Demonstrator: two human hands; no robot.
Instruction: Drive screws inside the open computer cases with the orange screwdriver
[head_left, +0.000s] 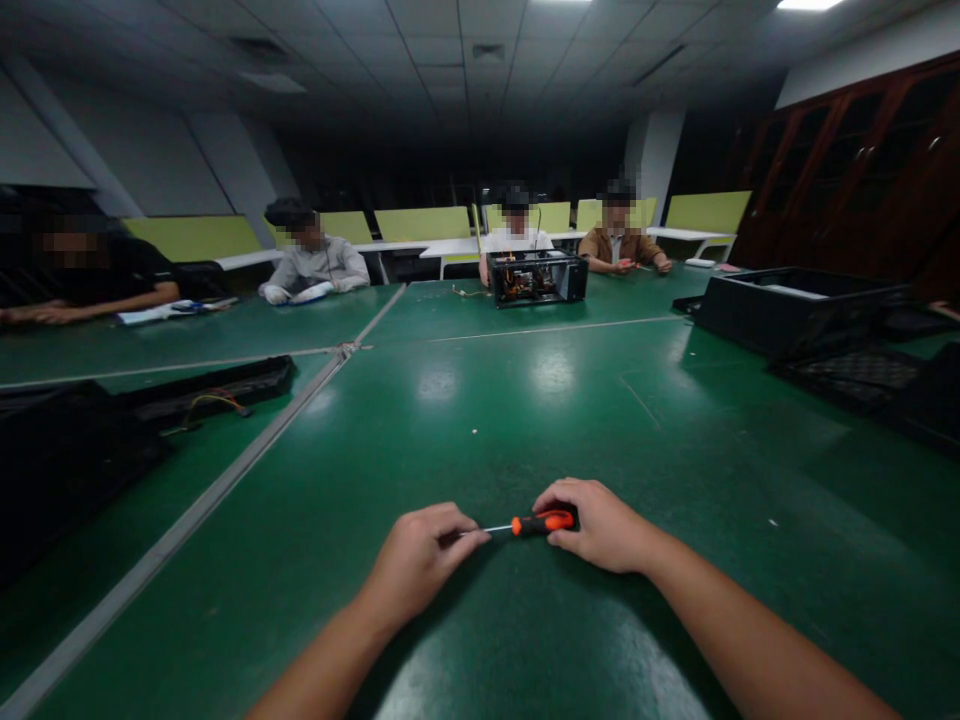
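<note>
The right hand [600, 525] is closed around the orange-and-black handle of one screwdriver [534, 523], which lies level just above the green tabletop [525, 400]. The left hand [420, 560] is curled shut, its fingertips [469, 535] pinching the tip of the thin metal shaft. The two hands sit near each other at the near edge, joined only by the tool, both forearms reaching in from below.

Farther out the surface is made of several green panels met by pale seams. On the left lie one long black panel [217, 388] with a few coloured wires on it and a larger dark shape nearer the edge, too dim to make out. On the right stands one black open case [795, 310], with flat black mesh panels [862, 375] beside it. At the far middle sits one open black chassis [536, 277] with orange parts and wiring inside.

Four other people sit along the far and left sides: one person at the left edge [82, 270], one in a pale shirt [315, 262], one behind the chassis [516, 235], and one in a brown jacket [621, 245]. Yellow-green panels line the wall behind them.
</note>
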